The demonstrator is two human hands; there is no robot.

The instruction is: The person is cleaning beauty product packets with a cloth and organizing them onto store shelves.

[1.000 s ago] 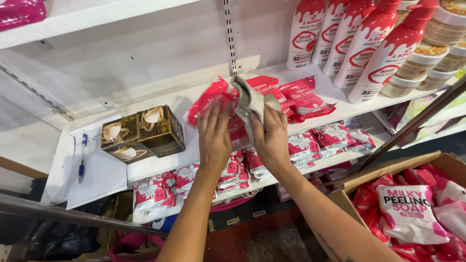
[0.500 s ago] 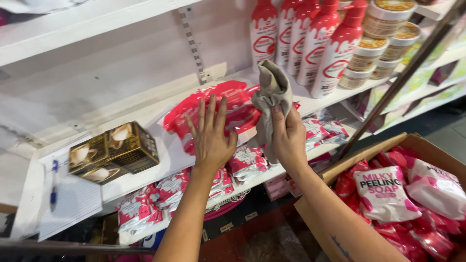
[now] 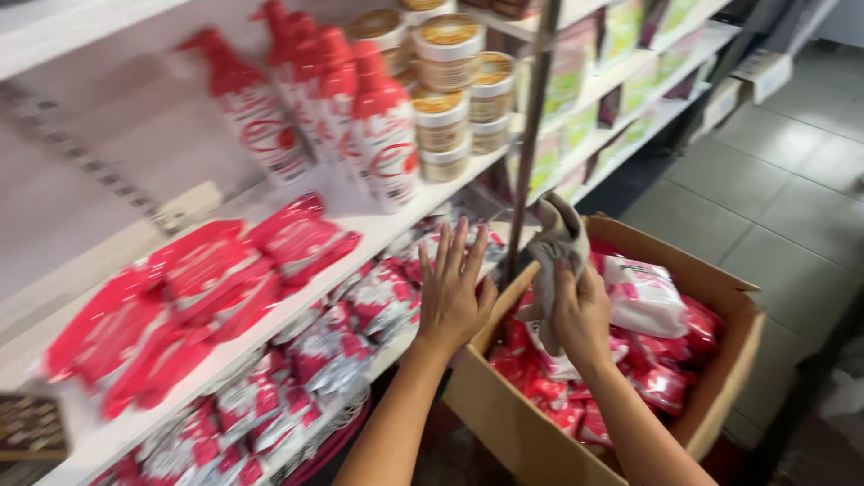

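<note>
Since the earlier frames both hands have swung rightward, away from the flat red pouches and toward the box, and the view has turned with them.

Far to the left of the grip, glossy red plastic pouches [image 3: 193, 297] lie heaped on the white shelf [image 3: 378, 229], with smaller red-and-white sachets [image 3: 297, 369] on the shelf below. Up and to the left of the grip stand white pump bottles with red caps [image 3: 382, 135], and beside them stacked round tubs with golden lids [image 3: 445, 85].

The left hand [image 3: 454, 292] is spread flat, fingers wide and holding nothing, hovering just before the sachets at the shelf edge. Just beside it a dark metal upright [image 3: 531, 135] rises.

The right hand [image 3: 580, 310] has its grip closed around a crumpled grey cloth [image 3: 558, 243], which sticks up above the fist and hangs a little below it. Under and to the right of that grip sits an open brown cardboard box [image 3: 720, 360], filled with red and white-pink soap packets [image 3: 643, 292]. Further right is grey tiled floor [image 3: 792, 198].
</note>
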